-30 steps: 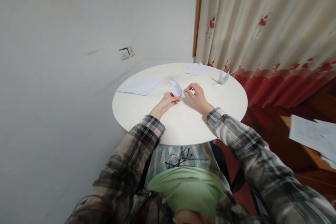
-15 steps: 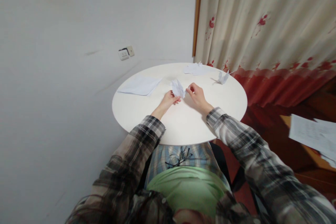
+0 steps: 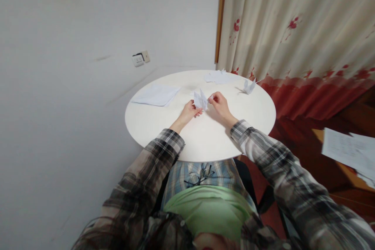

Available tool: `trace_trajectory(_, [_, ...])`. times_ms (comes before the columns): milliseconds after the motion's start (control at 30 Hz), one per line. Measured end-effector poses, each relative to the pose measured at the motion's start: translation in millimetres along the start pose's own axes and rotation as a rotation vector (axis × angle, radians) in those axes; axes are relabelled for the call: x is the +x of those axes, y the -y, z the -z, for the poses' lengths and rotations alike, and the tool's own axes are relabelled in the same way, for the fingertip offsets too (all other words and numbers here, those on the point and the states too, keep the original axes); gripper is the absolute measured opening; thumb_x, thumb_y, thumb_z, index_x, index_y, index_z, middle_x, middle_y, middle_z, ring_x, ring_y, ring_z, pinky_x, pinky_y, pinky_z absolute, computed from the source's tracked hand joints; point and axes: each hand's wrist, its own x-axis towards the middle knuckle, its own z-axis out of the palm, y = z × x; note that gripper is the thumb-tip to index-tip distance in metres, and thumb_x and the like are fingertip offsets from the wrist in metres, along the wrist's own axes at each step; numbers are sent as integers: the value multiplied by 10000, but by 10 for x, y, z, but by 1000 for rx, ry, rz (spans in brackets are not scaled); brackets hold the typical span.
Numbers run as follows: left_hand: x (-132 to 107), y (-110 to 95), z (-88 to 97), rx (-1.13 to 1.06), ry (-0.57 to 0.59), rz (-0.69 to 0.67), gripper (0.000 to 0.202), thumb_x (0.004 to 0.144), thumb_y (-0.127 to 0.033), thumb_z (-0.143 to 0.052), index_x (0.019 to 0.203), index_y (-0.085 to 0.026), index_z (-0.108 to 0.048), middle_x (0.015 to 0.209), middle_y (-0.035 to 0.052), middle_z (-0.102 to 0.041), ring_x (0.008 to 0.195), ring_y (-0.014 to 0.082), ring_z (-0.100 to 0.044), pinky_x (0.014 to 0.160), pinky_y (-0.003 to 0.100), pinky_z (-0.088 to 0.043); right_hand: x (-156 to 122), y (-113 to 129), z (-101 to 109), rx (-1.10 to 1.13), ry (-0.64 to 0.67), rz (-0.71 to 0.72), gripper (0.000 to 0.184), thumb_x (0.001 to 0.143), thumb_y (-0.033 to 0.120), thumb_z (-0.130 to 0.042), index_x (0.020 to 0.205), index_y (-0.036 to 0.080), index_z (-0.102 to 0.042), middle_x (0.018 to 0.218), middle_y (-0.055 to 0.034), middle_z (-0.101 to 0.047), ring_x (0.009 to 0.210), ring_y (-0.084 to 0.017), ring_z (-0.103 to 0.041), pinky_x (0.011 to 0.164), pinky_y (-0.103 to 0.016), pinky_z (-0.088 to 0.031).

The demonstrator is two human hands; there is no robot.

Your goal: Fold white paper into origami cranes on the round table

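Observation:
A white folded paper crane (image 3: pixel 200 100) is held between my hands over the middle of the round white table (image 3: pixel 211 140). My left hand (image 3: pixel 190 111) grips its lower left side between thumb and fingers. At its right side, my right hand (image 3: pixel 219 103) is closed in a pinch on a pointed end of the crane. The crane's wings stand up and apart. A second paper crane (image 3: pixel 249 86) stands at the table's right rear.
A stack of white paper sheets (image 3: pixel 156 94) lies at the table's left. More paper pieces (image 3: pixel 219 77) rest near the far edge. Walls and a curtain (image 3: pixel 263 27) border the table. Off to the right, printed papers (image 3: pixel 345 148) lie on a wooden surface.
The crane has turned and moved slightly right, and its wings now show more apart. Both hands keep their grip, shifted a little to the right.

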Motion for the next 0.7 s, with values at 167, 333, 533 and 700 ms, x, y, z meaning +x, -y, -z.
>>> trace_trajectory(167, [-46, -50, -43, 53, 37, -6, 238, 723, -96, -580, 900, -152, -431, 572, -49, -565, 457, 69, -510, 455, 185, -358, 28, -38, -3, 88, -19, -106, 138, 706, 319, -523, 681, 196, -464, 664, 23, -528, 648, -126, -502, 649, -270, -413])
trace_trajectory(333, [-57, -65, -60, 65, 19, -12, 219, 726, -82, -555, 876, -162, -418, 592, -56, -545, 478, 65, -507, 465, 184, -349, 29, -15, -14, 176, -20, -169, 142, 683, 291, -566, 646, 192, -472, 619, 35, -531, 630, -129, -534, 639, -275, -426])
trace_trajectory(533, [-52, -38, -50, 112, -36, -35, 204, 744, -95, -525, 891, -170, -406, 654, -48, -551, 485, 62, -493, 478, 193, -354, 36, 7, -38, 243, -26, -247, 140, 663, 252, -589, 616, 189, -473, 592, 41, -531, 587, -122, -534, 611, -267, -425])
trace_trajectory(700, [-37, -13, -22, 237, -83, -89, 190, 733, -122, -551, 834, -186, -403, 696, -42, -549, 521, 70, -519, 504, 192, -375, 34, 24, -51, 194, -42, -307, 177, 671, 224, -577, 581, 198, -427, 543, 44, -508, 537, -118, -506, 553, -250, -394])
